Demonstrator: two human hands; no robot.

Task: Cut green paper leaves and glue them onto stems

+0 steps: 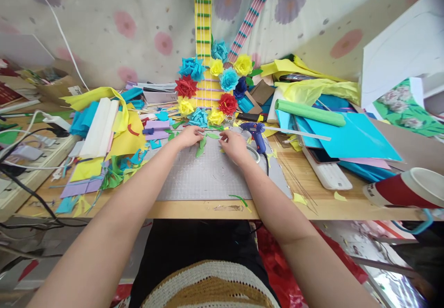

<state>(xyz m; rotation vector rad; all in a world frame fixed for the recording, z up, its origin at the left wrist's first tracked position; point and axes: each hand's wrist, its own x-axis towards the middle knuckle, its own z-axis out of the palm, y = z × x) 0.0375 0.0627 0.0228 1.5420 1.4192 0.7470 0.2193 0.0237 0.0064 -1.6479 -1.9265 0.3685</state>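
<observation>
My left hand (189, 137) and my right hand (234, 145) rest at the far end of a grey cutting mat (204, 178), fingers curled toward each other. Between them lie green paper leaves (202, 145) on a thin stem; my left fingers pinch one end of the stem and my right fingers pinch near a leaf (212, 135). Just beyond the hands stands a yellow paper guitar (204, 40) ringed with red, blue and yellow paper flowers (186, 86).
A blue glue gun (255, 132) and a tape roll (255, 153) sit right of my right hand. Blue sheets (350, 137), a green roll (310, 112), a white remote (326, 171) and a red cup (402, 190) fill the right. Scraps (104, 169) and cables (21, 160) crowd the left.
</observation>
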